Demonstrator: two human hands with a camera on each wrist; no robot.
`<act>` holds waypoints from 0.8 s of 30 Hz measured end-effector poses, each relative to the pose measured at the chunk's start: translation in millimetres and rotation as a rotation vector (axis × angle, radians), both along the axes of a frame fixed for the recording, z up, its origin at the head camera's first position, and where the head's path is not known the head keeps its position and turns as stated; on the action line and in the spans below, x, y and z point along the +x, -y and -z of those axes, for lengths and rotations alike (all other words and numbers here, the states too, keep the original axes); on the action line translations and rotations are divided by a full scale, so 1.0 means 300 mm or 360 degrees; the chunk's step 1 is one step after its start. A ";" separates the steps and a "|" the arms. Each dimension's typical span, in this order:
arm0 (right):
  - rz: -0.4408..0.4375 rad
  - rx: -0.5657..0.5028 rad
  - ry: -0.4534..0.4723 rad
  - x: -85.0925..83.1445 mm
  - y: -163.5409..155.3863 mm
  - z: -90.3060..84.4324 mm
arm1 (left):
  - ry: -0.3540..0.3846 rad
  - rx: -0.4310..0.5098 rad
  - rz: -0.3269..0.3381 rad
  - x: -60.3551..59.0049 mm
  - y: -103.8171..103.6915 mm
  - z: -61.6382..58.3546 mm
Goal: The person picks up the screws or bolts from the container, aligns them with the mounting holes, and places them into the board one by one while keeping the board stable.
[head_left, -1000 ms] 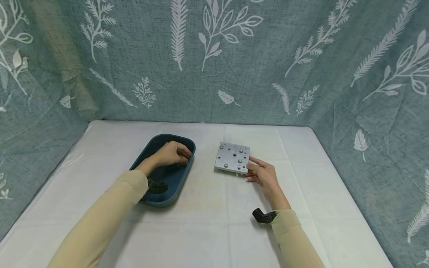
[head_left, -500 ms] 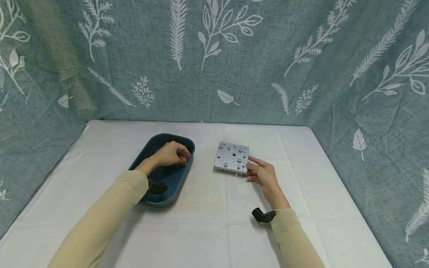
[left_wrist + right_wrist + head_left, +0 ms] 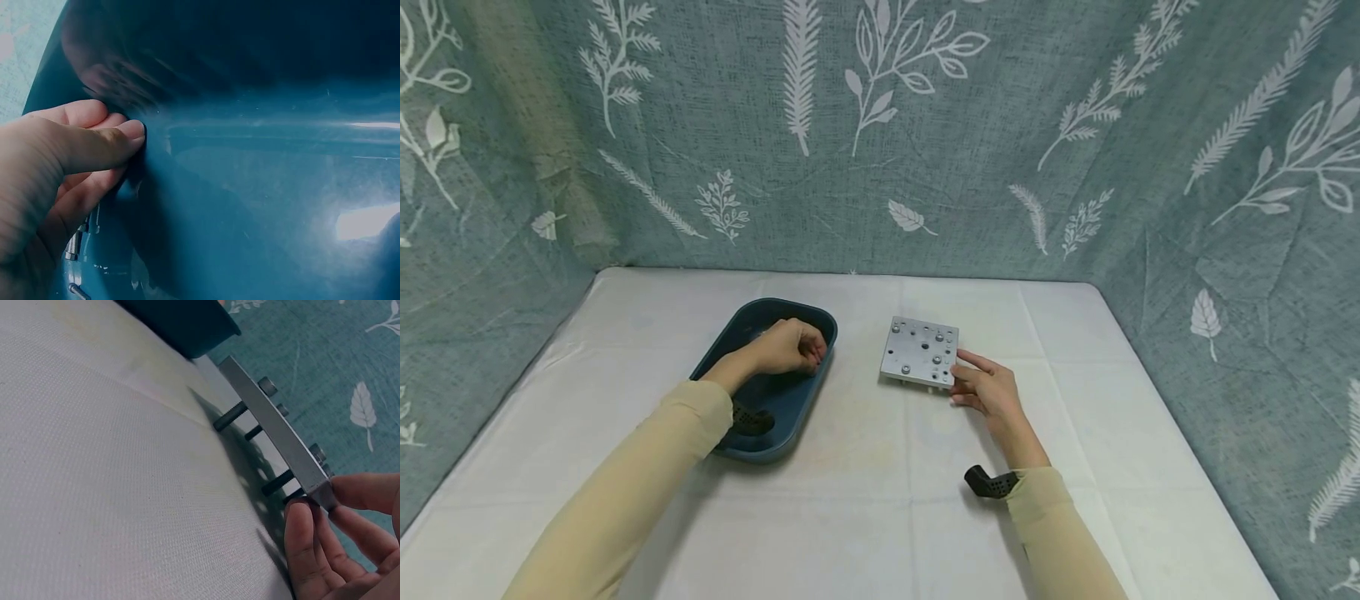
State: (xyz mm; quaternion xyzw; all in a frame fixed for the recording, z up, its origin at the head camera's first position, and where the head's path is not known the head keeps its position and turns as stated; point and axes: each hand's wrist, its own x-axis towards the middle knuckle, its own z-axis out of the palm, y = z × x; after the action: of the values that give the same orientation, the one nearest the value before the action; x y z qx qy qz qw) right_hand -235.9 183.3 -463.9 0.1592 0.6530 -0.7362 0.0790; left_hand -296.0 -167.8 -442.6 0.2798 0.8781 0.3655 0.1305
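A square silver metal plate (image 3: 919,352) with drilled holes is held by its right edge in my right hand (image 3: 992,396), thumb below and fingers at the corner. Several socket-head bolts (image 3: 267,386) pass through it, their threaded ends pointing down at the cloth. My left hand (image 3: 786,346) reaches inside a dark blue plastic bin (image 3: 765,457). In the left wrist view its thumb meets the curled fingers by the bin wall, and nothing shows between them. Under these fingers lie a small metal screw (image 3: 74,245) and another small metal piece (image 3: 77,290).
White cloth (image 3: 865,533) covers the table, with the bin at left centre and the plate to its right. Green leaf-patterned curtains (image 3: 820,208) rise along the back and both sides. A black camera mount (image 3: 991,483) sits at the right wrist.
The left hand's fingers shift slightly inside the bin and curl a little more. The right hand and the plate stay where they were.
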 end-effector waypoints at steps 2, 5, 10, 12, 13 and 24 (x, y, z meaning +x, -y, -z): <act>-0.0006 -0.0004 -0.0002 0.000 -0.003 0.001 | -0.0012 -0.0005 0.0016 0.000 0.000 0.001; -0.0015 -0.0003 -0.0003 -0.002 -0.006 0.004 | 0.0003 -0.0013 0.0025 -0.001 0.002 0.002; -0.0016 -0.0003 -0.0006 -0.004 -0.007 0.007 | 0.0111 0.0011 0.0020 0.001 0.005 -0.008; -0.0013 -0.0006 -0.0010 -0.004 -0.006 0.006 | 0.0124 0.0004 0.0025 0.002 0.006 -0.011; -0.0011 -0.0007 -0.0011 -0.005 -0.006 0.006 | 0.0112 -0.0012 0.0029 0.003 0.007 -0.012; 0.0013 -0.0012 -0.0004 -0.005 -0.003 0.003 | 0.0050 -0.0060 0.0019 0.018 0.020 -0.011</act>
State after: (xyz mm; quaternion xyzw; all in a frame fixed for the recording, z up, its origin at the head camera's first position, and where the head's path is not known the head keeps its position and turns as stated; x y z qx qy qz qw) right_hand -237.3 184.2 -464.7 0.1607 0.6496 -0.7392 0.0758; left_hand -290.5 -173.9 -439.2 0.2770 0.8809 0.3525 0.1517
